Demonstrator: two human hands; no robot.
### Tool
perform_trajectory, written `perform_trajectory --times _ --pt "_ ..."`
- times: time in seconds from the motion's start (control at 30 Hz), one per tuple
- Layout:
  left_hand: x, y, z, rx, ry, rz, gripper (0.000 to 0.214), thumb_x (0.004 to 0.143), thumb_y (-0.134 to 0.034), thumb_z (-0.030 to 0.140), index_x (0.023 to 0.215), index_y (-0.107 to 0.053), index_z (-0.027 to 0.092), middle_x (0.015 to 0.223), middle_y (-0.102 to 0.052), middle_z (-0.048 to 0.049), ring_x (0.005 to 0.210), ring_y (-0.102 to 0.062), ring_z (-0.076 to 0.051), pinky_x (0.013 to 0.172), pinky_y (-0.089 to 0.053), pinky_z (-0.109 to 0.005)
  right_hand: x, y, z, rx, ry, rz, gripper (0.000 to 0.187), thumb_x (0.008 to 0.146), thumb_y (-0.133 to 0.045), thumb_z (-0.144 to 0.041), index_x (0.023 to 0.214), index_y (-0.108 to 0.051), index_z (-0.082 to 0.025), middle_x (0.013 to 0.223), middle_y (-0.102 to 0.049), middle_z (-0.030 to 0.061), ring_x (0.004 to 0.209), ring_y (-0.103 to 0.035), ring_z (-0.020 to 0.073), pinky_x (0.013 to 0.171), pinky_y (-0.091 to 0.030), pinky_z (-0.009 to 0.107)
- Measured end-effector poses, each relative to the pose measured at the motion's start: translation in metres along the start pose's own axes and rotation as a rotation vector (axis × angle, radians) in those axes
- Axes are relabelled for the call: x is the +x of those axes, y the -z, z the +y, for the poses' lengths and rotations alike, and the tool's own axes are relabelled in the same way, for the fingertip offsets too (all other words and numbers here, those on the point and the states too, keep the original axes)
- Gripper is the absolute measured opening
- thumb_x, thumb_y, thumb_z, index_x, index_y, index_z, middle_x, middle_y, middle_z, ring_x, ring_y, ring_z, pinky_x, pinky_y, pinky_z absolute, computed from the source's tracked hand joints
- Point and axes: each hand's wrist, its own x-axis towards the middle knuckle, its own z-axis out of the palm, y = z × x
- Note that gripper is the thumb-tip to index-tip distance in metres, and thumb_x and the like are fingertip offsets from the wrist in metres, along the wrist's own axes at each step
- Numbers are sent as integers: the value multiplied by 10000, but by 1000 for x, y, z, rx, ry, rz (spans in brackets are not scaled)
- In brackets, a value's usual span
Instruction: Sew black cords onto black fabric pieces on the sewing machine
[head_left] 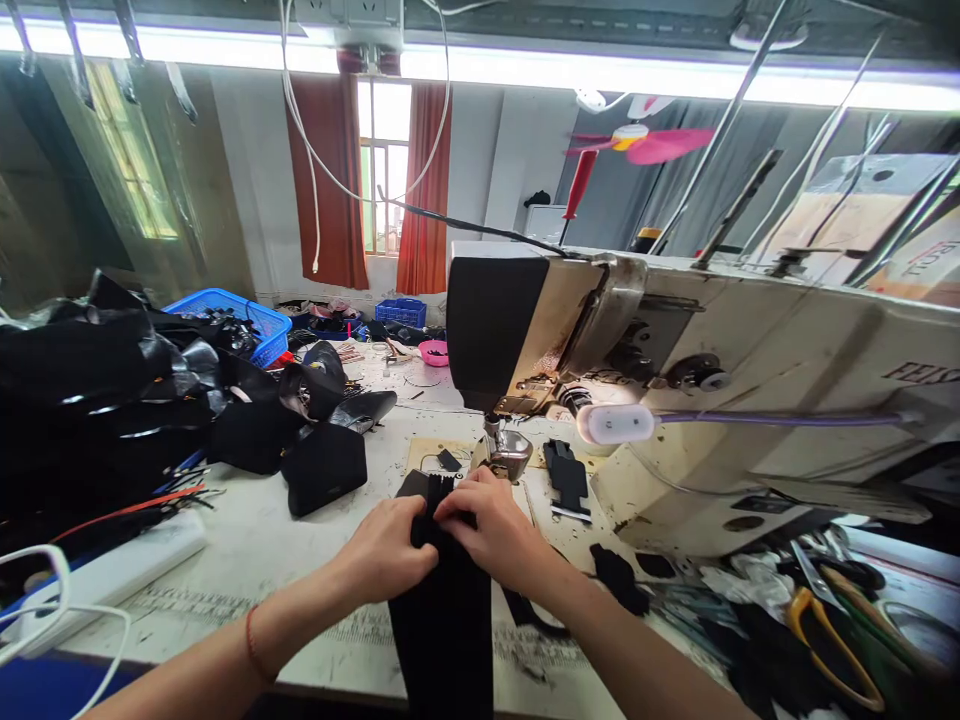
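A long black fabric piece (442, 640) lies on the sewing table in front of the machine's needle area and hangs over the front edge. My left hand (390, 545) grips its left side near the top, thumb and fingers closed on it. With fingertips pinched, my right hand (487, 520) holds the same piece close by. A black zipper (437, 490) with visible teeth shows at the top end, between the hands. Just beyond the fingers is the sewing machine's presser foot area (499, 455); the needle itself cannot be made out.
The sewing machine (750, 390) fills the right, with a small lamp (615, 423) under its arm. Black pieces (326, 470) are heaped at left beside a blue basket (247, 320). Yellow-handled scissors (825, 640) and scraps lie at right; a white power strip (112, 580) sits front left.
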Motion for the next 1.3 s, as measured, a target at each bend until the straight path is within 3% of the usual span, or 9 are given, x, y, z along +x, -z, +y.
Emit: perform_trajectory --times 0.13,0.27,0.37,0.47,0.57,0.73,0.97,1.3 --pt "1 -1 -4 -33 3 10 36 647 -496 171 672 -511 193 655 -564 4 665 -513 -170 579 -308 -271 -4 -18 5 85 -103 126 163 744 -692 -61 752 -667 -222 787 -663 21 911 -502 242 834 -356 437" --pt "3 -3 -8 -65 -6 26 63 720 -470 193 682 -519 189 664 -563 9 668 -493 -156 586 -308 -267 -9 -28 9 59 -56 183 188 731 -669 -39 733 -608 -217 761 -626 24 890 -480 243 828 -369 439" --pt "4 -3 -10 -77 1 37 100 748 -468 211 662 -512 186 632 -531 18 633 -469 -146 573 -299 -265 -12 -28 13 79 -25 287 268 717 -682 -75 930 -584 -206 974 -598 70 980 -486 254 876 -409 431" --pt "3 -2 -9 -92 8 30 112 757 -475 225 665 -522 183 630 -530 21 620 -468 -141 564 -308 -256 -17 -25 19 176 -19 189 409 730 -684 -149 1113 -544 -179 1131 -562 103 1078 -503 257 939 -419 416" --pt "2 -1 -7 -95 7 26 127 759 -483 236 662 -541 177 629 -539 14 629 -474 -146 569 -314 -256 -19 -23 23 267 -162 72 240 763 -656 -212 998 -625 -174 991 -607 69 980 -552 240 901 -425 396" --pt "2 -3 -4 -86 4 22 160 768 -489 256 685 -593 168 629 -561 5 622 -483 -152 577 -323 -260 -16 -25 26 359 -358 71 185 710 -688 -260 879 -679 -185 884 -570 29 892 -548 215 841 -421 352" --pt "3 -3 -1 -75 -7 26 179 775 -491 269 696 -621 176 632 -582 1 636 -503 -162 602 -342 -261 -13 -36 33 441 -395 102 182 642 -686 -213 817 -647 -185 790 -597 -8 816 -553 184 755 -425 293" --pt "2 -5 -2 -58 0 11 112 713 -460 232 635 -522 181 606 -478 25 624 -436 -143 560 -267 -261 -12 -37 31 564 -435 117 184 566 -661 -195 717 -555 -191 740 -569 -26 748 -519 156 651 -392 244"
